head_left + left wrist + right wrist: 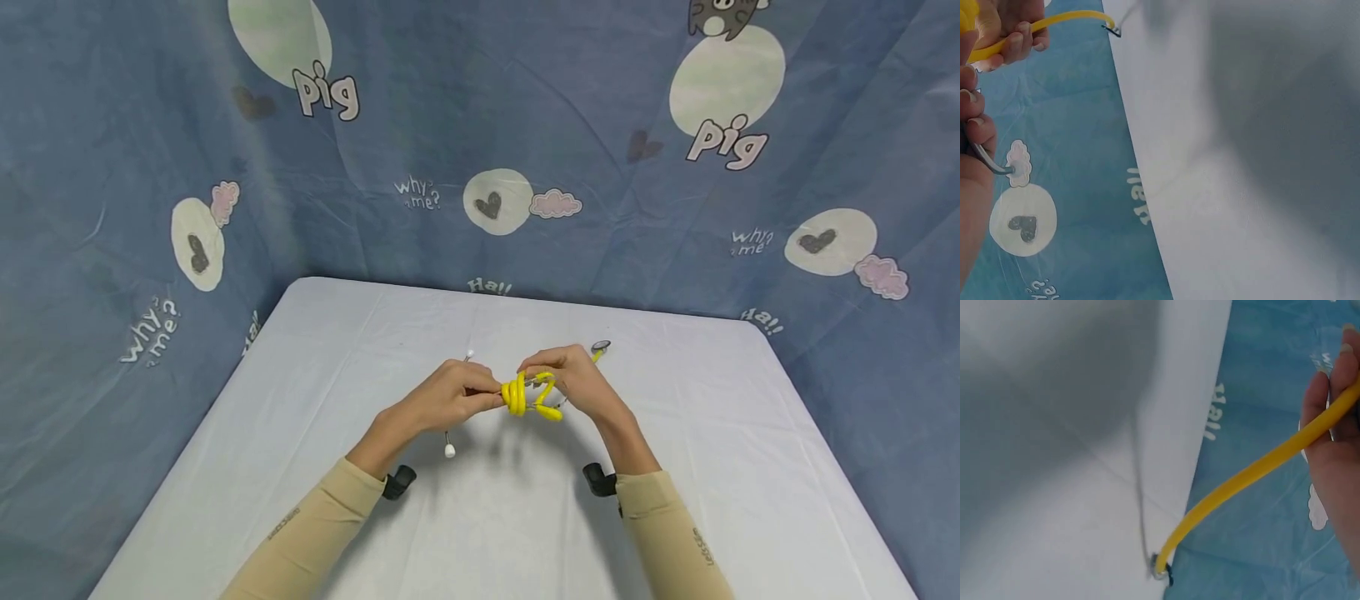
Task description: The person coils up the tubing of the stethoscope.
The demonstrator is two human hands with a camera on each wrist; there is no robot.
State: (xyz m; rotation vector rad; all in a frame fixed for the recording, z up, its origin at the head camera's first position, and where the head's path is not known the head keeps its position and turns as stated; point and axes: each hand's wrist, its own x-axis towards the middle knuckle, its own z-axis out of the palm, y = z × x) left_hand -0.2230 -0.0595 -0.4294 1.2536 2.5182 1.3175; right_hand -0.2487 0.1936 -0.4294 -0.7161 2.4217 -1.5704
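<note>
A stethoscope with yellow tubing (514, 395) is held above the table between both hands. Its tubing is wound in several turns, with loose loops on the right side. My left hand (448, 395) grips the metal ear tubes just left of the coil; one ear tube (986, 159) shows below the fingers in the left wrist view. White ear tips (450, 451) stick out on either side of that hand. My right hand (579, 382) holds the tubing by the right-hand loops. Past it hangs the tube's end with the round chest piece (601, 346). The right fingertips are partly hidden by the loops.
A white-covered table (480, 533) lies beneath the hands. Blue printed cloth (420, 250) hangs behind it and at its sides. Black wrist mounts (400, 482) sit under both forearms, near the beige sleeves.
</note>
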